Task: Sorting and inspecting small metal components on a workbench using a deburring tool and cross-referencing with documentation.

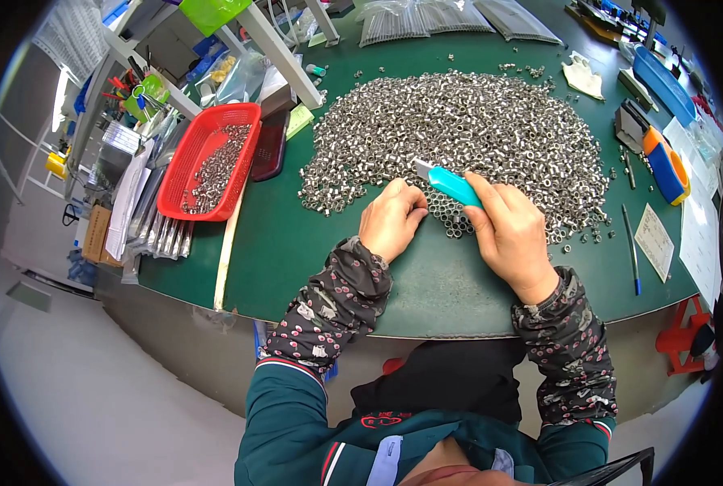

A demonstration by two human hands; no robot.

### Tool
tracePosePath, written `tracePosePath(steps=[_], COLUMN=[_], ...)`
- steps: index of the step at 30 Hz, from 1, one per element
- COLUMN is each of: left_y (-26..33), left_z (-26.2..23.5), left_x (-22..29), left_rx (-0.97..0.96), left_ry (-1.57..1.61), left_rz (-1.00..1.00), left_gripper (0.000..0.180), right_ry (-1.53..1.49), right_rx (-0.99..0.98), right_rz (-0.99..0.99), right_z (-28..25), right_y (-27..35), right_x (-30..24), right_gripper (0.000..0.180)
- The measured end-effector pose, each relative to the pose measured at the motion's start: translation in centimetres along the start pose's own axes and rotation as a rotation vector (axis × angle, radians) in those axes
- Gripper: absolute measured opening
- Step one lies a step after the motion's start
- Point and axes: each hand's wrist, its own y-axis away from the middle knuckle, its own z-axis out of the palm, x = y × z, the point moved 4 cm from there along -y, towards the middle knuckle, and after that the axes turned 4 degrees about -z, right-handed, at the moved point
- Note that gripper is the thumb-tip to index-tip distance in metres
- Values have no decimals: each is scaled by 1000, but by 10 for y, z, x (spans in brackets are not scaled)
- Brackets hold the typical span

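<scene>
A wide heap of small silver metal rings [467,121] covers the middle of the green table [313,275]. At the heap's near edge, several rings lie flat in a single layer between my hands. My right hand [511,231] grips a teal utility knife [454,187], its short blade pointing left over the rings. Beside that layer, my left hand [391,219] rests with its fingers curled and thumb against the forefinger. Whatever those fingertips may hold is hidden.
On the left stands a red basket [175,174] part filled with rings, next to a dark phone-like slab [270,146]. A pen [632,251], a paper tag [654,241] and a blue-and-orange tape dispenser [666,168] lie right. Plastic bags [426,23] sit at the back.
</scene>
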Motion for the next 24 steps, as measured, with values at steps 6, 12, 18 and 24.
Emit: tracePosePath(steps=[6,12,18,24], left_y=[6,22,29,27], left_z=[-19,-38,-36,-30], left_x=[-22,-41,-53,-43], left_rx=[-242,-180,-180,-214], left_ry=[977,1335,1479,1456], left_rz=[-346,-327,-373,-323], left_gripper=[7,9,10,17], right_ry=[-3,-11,-107,-153], right_rx=[-35,-106,-170,-214], right_rz=[-13,-32,-5,-11], right_z=[2,6,13,22], right_y=[0,4,5,7], right_x=[-4,-8,-21,-23], right_gripper=[35,35,32,30])
